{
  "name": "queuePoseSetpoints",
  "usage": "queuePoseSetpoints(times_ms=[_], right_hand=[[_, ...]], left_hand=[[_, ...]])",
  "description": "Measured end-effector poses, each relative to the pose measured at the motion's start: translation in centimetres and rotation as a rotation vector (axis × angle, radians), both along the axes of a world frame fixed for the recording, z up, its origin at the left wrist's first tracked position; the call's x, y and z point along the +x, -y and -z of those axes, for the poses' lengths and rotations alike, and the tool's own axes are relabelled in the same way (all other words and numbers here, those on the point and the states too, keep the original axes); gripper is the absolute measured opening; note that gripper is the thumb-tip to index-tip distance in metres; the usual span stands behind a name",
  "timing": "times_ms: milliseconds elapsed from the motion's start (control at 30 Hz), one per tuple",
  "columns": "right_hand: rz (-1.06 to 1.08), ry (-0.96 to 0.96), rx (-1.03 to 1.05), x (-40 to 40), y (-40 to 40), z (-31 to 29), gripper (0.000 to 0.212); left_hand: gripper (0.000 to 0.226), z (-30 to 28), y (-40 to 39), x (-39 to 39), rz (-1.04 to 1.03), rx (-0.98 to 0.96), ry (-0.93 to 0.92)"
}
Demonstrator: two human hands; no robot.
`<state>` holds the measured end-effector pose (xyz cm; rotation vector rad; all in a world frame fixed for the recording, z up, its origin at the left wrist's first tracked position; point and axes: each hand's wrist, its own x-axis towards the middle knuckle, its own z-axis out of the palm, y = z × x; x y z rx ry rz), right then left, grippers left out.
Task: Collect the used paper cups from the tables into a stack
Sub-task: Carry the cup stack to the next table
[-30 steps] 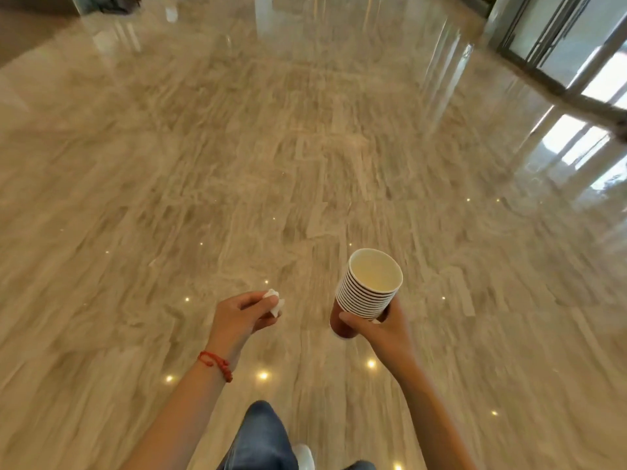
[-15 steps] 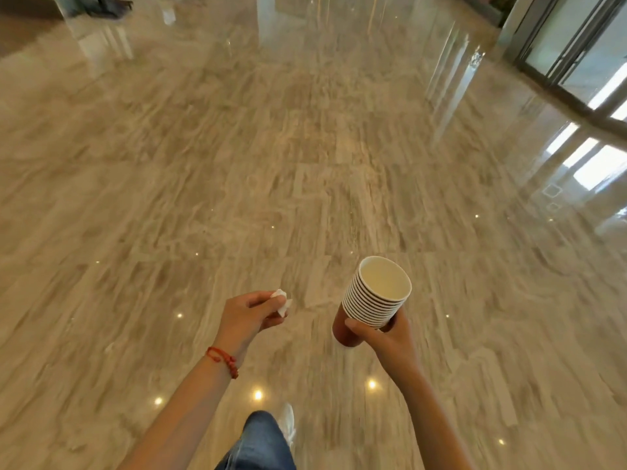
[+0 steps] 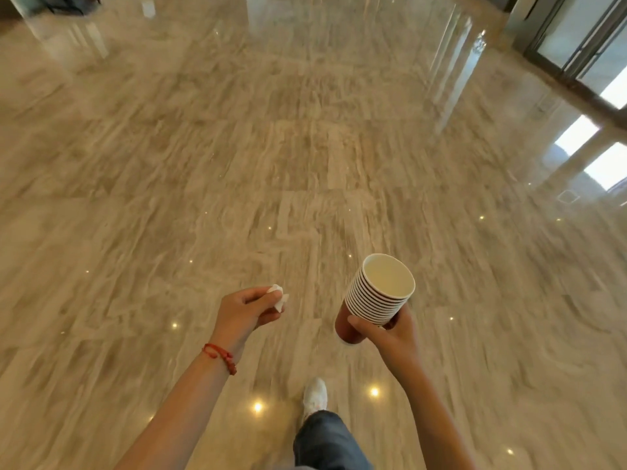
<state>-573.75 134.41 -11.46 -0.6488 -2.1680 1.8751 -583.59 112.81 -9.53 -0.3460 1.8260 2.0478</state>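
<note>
Paper cups: stack of paper cups [image 3: 376, 295] is sitting in right hand, nested one in another, many white rims showing, tilted a bit with open mouth facing up and twd camera. Inside of top cup is looking pale cream. Bottom cup is showing red-brown outer wall.
Right hand: right hand [image 3: 395, 335] is gripping lower part of stack, thumb lying across near side, other fingers curling round far side, mostly hidden behind cups. Stack is being held in air above floor, at centre-right of view, not touching anything else.
Left hand: left hand [image 3: 246, 312] is being held in front at about same height, well apart from cups. Fingers are curling in and pinching small white crumpled tissue [image 3: 278, 296] btw thumb and fingertips; only part of tissue is sticking out.
Wrist: red string bracelet [image 3: 220, 357] is sitting round left wrist.
Floor: polished beige marble floor [image 3: 305, 147] w/ grey veins is filling nearly whole view, reflecting small ceiling lights as bright dots. Much of it is looking motion-blurred.
Legs: one leg in blue jeans [image 3: 325, 442] w/ white shoe [image 3: 315, 396] is stepping fwd at bottom centre, btw both arms.
Right side: glass doors w/ dark frames [image 3: 576, 39] are standing at top right; bright window light is reflecting on floor beneath.
Top left: some dark object is showing at corner, too cropped to tell what.
</note>
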Motion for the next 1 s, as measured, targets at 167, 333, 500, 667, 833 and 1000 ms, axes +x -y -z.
queuePoseSetpoints(times_ms=[167, 333, 500, 667, 833, 1000], right_hand=[[-0.016, 0.023, 0.003, -13.0, -7.3, -1.8, 0.073], [-0.026, 0.047, -0.027, -24.7, -12.5, -1.8, 0.082], [-0.027, 0.028, -0.029, -38.6, -18.0, -0.4, 0.072], [-0.007, 0.020, -0.027, -52.8, -23.7, -1.4, 0.065], [0.060, 0.037, -0.027, -65.2, -30.3, -3.0, 0.067], [0.106, 0.062, -0.024, -75.8, -36.9, -2.1, 0.060]], left_hand=[[0.007, -1.5, -6.9, -12.4, -0.015, 0.003, 0.006], [0.002, -1.5, -12.4, -23.7, -0.014, -0.001, 0.018], [0.002, -0.2, -18.4, -37.9, 0.003, 0.014, 0.005], [0.005, -0.7, -24.2, -52.8, 0.010, 0.025, 0.019], [0.002, -2.5, -30.9, -66.8, 0.057, 0.022, 0.004], [0.006, -1.7, -38.3, -77.8, 0.120, 0.007, 0.023]])
